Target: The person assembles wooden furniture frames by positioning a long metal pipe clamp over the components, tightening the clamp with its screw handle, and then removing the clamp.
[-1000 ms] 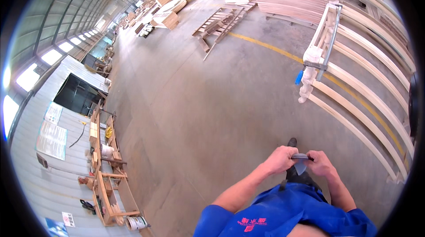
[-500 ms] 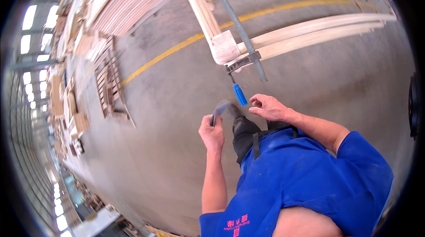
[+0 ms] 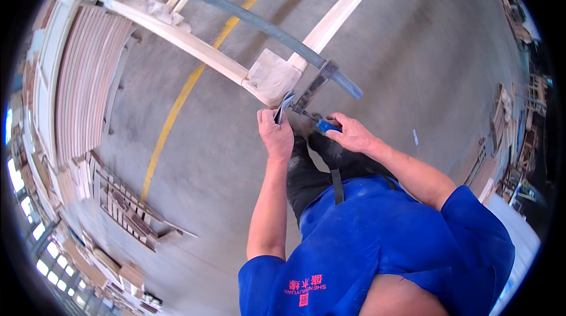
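Observation:
My left hand pinches a folded grey sheet, perhaps sandpaper, beside the corner of a pale wooden frame. At that corner a flat wooden block lies against the rails. A long steel bar clamp spans the frame, with its sliding jaw near the block. The fingers of my right hand are closed round the clamp's blue handle, below the jaw and screw. Whether the clamp's screw pad presses on the wood is hidden behind the sheet and jaw.
A stack of long wooden boards stands at the left. Below it a slatted wooden piece lies on the concrete floor. A yellow line crosses the floor. More timber is piled at the far right.
My right hand has closed on the blue clamp handle, which it was beside before. My left hand has carried the folded sheet up to the frame's corner. The view has turned.

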The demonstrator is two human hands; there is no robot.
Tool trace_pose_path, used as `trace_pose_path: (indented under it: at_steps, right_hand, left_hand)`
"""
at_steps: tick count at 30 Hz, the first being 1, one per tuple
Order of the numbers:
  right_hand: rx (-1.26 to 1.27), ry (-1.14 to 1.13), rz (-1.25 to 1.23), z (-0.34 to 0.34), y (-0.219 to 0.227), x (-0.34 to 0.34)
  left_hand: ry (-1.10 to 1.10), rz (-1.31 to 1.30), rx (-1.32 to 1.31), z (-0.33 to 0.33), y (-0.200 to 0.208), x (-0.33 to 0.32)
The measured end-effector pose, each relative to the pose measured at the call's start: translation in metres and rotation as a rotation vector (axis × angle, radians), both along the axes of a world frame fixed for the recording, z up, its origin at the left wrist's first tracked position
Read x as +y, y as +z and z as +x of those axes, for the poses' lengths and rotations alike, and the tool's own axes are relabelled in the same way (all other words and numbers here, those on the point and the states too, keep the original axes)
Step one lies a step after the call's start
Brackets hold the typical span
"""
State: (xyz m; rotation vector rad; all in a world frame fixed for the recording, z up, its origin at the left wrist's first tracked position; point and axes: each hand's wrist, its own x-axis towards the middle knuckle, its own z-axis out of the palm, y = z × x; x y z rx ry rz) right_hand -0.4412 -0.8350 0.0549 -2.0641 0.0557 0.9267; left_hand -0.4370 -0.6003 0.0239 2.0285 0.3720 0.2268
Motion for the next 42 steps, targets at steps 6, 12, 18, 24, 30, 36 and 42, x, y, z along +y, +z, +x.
trace_pose_path:
  at_steps: [6,12,18,24,30,36,42]
  right_hand:
    - [-0.056,-0.162,0.035,-0.019,0.007,0.009]
    - [-0.022,-0.397,0.224,-0.014,-0.006,0.017]
    - [-0.244,-0.47,0.19,0.033,-0.011,0.06]
    - [-0.15,-0.664,0.29,0.056,-0.029,0.084]
    - [-0.188,-0.705,0.101,0.049,-0.019,0.085]
    - [-0.177,-0.765,0.108,0.052,-0.012,0.097]
    - [-0.198,-0.782,0.103,0.053,-0.02,0.1]
  left_hand:
    - [0.043,0.017,0.128,0.004,0.002,-0.016]
    - [0.06,0.004,0.126,0.009,0.005,-0.017]
    - [0.048,0.033,0.138,0.013,0.008,-0.016]
    - [-0.003,-0.026,0.187,0.01,0.007,-0.016]
    - [-0.027,-0.066,0.169,0.005,0.002,-0.02]
    - [-0.037,0.008,0.154,0.006,0.001,-0.012]
    - [-0.147,0.201,0.025,0.014,0.003,0.005]
